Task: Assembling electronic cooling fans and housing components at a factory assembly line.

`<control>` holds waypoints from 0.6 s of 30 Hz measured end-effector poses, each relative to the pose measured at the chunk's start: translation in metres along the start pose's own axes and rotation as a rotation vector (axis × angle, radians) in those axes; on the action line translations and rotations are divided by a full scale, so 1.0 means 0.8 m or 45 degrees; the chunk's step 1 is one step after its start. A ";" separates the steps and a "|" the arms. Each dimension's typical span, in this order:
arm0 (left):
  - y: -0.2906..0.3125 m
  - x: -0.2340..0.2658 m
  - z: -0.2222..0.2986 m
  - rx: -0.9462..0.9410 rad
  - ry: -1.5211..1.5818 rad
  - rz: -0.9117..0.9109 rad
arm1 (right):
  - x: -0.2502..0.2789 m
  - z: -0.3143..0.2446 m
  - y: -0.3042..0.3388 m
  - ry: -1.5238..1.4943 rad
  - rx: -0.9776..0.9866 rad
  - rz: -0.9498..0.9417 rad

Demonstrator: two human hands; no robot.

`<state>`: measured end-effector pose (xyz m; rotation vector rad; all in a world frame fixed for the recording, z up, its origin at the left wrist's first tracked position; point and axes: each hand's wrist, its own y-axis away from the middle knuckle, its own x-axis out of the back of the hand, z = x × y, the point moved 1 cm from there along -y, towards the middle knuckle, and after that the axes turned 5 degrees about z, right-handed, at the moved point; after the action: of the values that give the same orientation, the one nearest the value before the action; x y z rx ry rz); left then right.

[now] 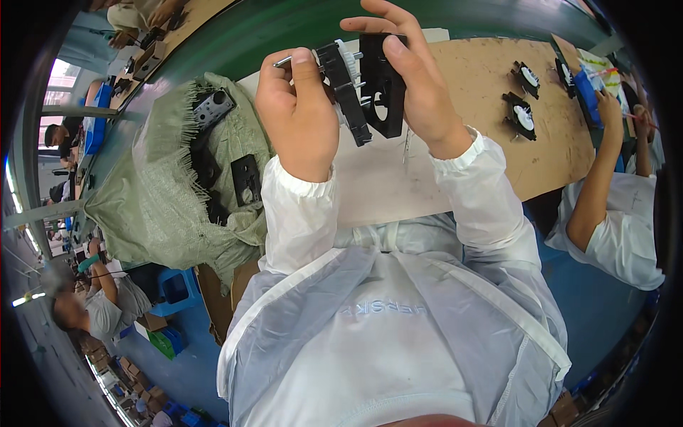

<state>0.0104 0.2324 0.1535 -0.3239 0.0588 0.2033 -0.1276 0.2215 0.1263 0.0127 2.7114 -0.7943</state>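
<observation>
Above the workbench, my left hand is closed on a black gear housing with white gears and metal pins on its right face. A metal shaft sticks out past its left side, by my thumb. My right hand grips a black plastic cover with a round opening near its lower end, thumb on its near face. The two parts face each other, nearly upright, with a narrow gap between them at the top; lower down I cannot tell whether they touch.
A green woven sack with black plastic parts stands on my left. On the brown board at right lie black assemblies with white discs. A co-worker's arm reaches over a blue bin at far right.
</observation>
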 end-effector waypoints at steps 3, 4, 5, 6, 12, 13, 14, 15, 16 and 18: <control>-0.004 -0.005 -0.002 0.005 -0.007 -0.001 | 0.000 -0.002 -0.003 0.015 0.001 0.013; -0.005 -0.006 -0.003 0.005 -0.009 0.000 | 0.000 -0.003 -0.004 0.024 0.002 0.016; -0.006 -0.008 -0.004 0.006 -0.010 0.001 | 0.000 -0.003 -0.005 0.032 0.004 0.019; -0.007 -0.008 -0.005 0.009 -0.011 -0.001 | 0.000 -0.001 -0.006 0.033 0.002 0.022; -0.011 -0.013 -0.011 0.033 0.018 -0.018 | 0.005 0.006 -0.011 0.018 0.028 0.017; -0.011 -0.013 -0.012 0.036 0.024 -0.021 | 0.006 0.005 -0.011 0.032 0.020 0.015; -0.011 -0.014 -0.012 0.040 0.029 -0.023 | 0.006 0.004 -0.012 0.047 0.011 0.013; -0.011 -0.015 -0.013 0.043 0.035 -0.025 | 0.006 0.003 -0.011 0.061 0.003 0.010; -0.012 -0.015 -0.014 0.045 0.035 -0.026 | 0.006 0.003 -0.011 0.062 0.002 0.011; -0.013 -0.016 -0.018 0.038 0.025 -0.027 | 0.005 0.002 -0.011 0.110 -0.027 0.014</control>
<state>-0.0006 0.2154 0.1445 -0.2970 0.0778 0.1783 -0.1319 0.2131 0.1286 0.0590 2.7984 -0.7785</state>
